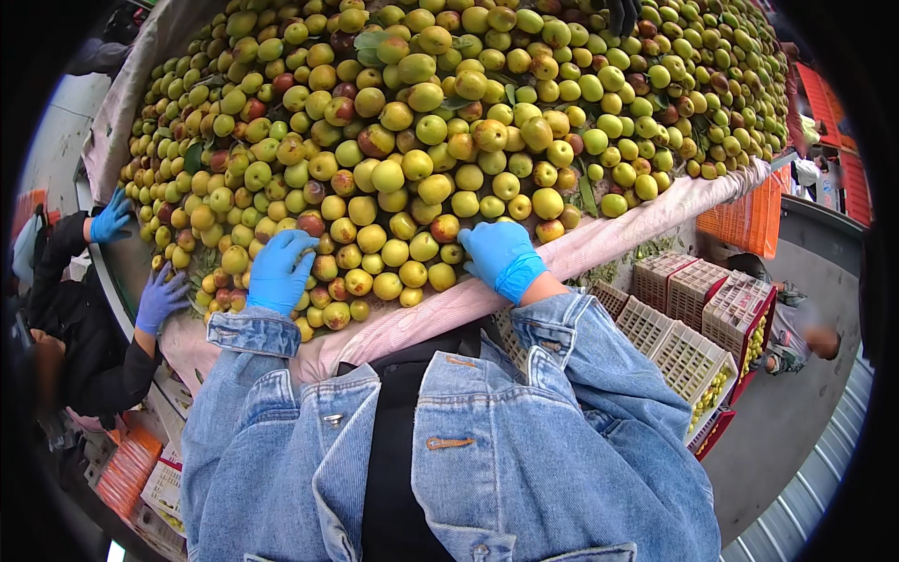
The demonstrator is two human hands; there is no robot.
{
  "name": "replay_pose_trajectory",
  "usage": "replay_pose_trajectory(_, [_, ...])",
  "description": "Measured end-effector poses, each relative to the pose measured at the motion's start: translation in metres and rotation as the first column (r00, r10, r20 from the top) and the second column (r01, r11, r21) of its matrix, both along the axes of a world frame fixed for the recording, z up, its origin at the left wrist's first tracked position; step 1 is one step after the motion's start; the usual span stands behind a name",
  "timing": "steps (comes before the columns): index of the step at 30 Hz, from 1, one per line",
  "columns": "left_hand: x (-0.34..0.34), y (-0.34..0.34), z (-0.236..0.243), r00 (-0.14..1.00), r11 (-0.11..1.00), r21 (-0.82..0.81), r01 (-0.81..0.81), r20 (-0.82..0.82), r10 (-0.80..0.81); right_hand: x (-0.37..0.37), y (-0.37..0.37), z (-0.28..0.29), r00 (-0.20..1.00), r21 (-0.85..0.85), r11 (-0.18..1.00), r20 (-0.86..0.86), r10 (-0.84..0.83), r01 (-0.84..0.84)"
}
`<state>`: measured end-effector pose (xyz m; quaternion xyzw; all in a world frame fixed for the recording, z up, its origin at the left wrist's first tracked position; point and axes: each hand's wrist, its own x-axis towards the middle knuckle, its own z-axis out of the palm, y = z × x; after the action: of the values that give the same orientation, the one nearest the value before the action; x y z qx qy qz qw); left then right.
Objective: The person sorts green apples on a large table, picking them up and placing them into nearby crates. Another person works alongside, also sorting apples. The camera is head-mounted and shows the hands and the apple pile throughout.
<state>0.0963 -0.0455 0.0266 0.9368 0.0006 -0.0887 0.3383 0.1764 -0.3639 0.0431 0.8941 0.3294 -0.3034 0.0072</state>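
Note:
A wide heap of yellow-green jujubes (434,188), some with reddish-brown patches, spreads in front of me. At the near edge of the heap, my left hand (281,272) in a blue glove lies over several fruits, its fingers stretched out and apart. Further right, my right hand (506,258), also blue-gloved, has its fingers curled down against the jujubes beside the cloth edge. Its fingertips are partly hidden, so whatever lies under them cannot be made out. A pale pink cloth (646,217) borders the heap and runs along my waist.
At left, another person's blue-gloved hand (110,217) and purple-gloved hand (161,298) rest by the heap's edge. A dark glove (623,15) shows at the far side. Stacked crates (681,361) with fruit stand on the right, near an orange crate (744,220) and a seated person (801,337).

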Motion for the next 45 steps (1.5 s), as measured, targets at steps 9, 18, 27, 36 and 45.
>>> replay_pose_trajectory(9, [0.056,0.006,0.009,0.936,0.928,-0.274,-0.251,0.175,0.305,0.014,0.011,0.007,0.981,0.107,0.993,0.183,-0.06,0.041])
replay_pose_trajectory(18, [0.074,-0.006,-0.012,0.974,0.828,0.515,0.223,-0.088,-0.208,0.002,0.049,0.02,0.99,0.205,0.979,-0.137,0.02,0.008])
replay_pose_trajectory(27, [0.04,-0.041,0.008,0.892,0.674,-0.648,-0.355,-0.452,0.035,-0.002,0.099,0.008,0.996,0.518,0.853,-0.085,-0.021,0.062])
replay_pose_trajectory(36, [0.015,0.049,-0.013,0.717,0.372,-0.678,-0.634,-0.334,0.612,-0.008,0.099,0.003,0.981,0.473,0.874,-0.09,0.174,-0.111])
replay_pose_trajectory(45, [0.066,0.022,-0.007,0.879,0.66,-0.645,-0.384,-0.037,0.475,-0.014,0.093,0.01,0.938,0.425,0.904,-0.29,0.189,-0.051])
